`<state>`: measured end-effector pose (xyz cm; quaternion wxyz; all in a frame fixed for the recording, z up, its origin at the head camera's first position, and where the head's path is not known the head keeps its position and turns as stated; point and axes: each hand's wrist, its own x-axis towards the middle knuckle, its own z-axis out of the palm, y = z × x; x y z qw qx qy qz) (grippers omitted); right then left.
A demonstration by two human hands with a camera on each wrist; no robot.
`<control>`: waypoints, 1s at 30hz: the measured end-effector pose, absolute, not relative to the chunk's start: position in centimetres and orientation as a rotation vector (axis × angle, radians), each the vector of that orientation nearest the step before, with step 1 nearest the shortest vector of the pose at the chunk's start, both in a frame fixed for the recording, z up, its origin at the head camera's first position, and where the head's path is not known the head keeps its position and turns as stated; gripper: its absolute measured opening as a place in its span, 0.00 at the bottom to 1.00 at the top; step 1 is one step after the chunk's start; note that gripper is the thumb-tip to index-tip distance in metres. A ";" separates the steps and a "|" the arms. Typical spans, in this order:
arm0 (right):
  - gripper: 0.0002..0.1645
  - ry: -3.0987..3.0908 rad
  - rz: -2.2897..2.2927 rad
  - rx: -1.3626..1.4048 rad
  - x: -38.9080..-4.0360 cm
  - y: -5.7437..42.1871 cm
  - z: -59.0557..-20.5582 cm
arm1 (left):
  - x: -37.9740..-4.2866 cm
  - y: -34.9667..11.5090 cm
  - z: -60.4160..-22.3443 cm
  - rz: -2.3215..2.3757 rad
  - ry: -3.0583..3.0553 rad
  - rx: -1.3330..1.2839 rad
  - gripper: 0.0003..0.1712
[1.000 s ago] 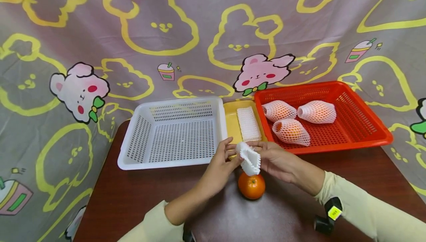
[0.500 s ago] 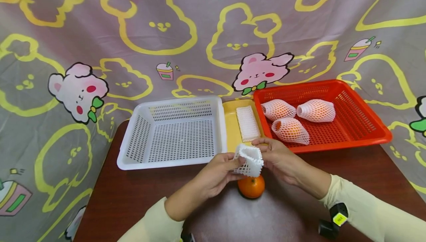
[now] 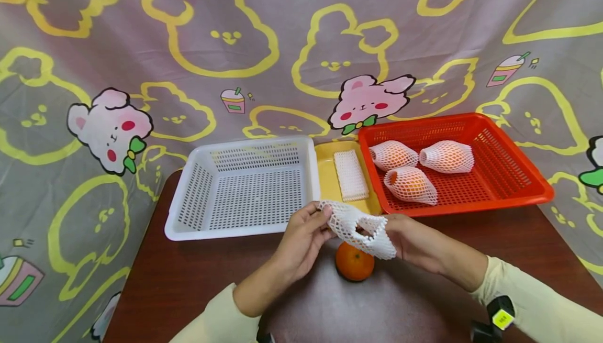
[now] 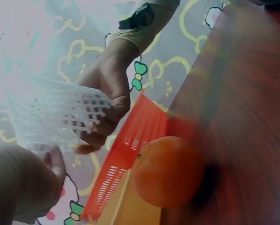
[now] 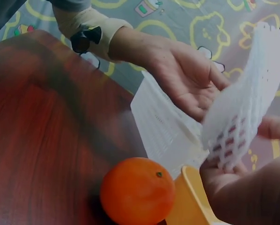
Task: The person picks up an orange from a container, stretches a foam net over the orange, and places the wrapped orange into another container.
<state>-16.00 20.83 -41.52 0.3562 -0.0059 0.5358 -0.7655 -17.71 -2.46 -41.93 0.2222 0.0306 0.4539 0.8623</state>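
Observation:
A white foam fruit net (image 3: pixel 346 223) is stretched between my two hands, its mouth spread open above the table. My left hand (image 3: pixel 299 241) pinches its left end between thumb and fingers. The right hand (image 3: pixel 419 241) grips the other end; in the head view most of its fingers are hidden behind the mesh, while the left wrist view shows its thumb (image 4: pixel 115 86) on the net's edge. Just below the net sits a bare orange (image 3: pixel 355 264) on the table, its stem end facing up. It also shows in the right wrist view, apart from both hands.
A white basket (image 3: pixel 242 234) stands at the back left. Beside it, a yellow tray (image 3: pixel 330 175) bears a flat stack of foam nets (image 3: pixel 350 175). The red basket (image 3: pixel 509 199) at the right holds three netted oranges (image 3: pixel 447 157). A patterned cloth hangs behind.
The foam net has been pulled wider and tilted, its right end drawn to the right and down. My right hand has moved right with it. The orange has stayed in place.

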 end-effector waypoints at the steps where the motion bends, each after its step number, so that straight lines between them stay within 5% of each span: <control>1: 0.15 1.361 -1.981 -0.035 -15.9 20.9 -41.6 | -17.6 -2.4 -42.1 2.390 1.229 0.087 0.14; 10: 0.15 1.296 -1.928 -0.042 -15.5 21.3 -42.3 | -17.2 -2.1 -43.2 2.482 1.122 0.127 0.05; 30: 0.27 0.508 -2.338 -0.428 -14.6 22.0 -43.1 | -16.4 -4.2 -43.2 2.181 0.658 0.153 0.17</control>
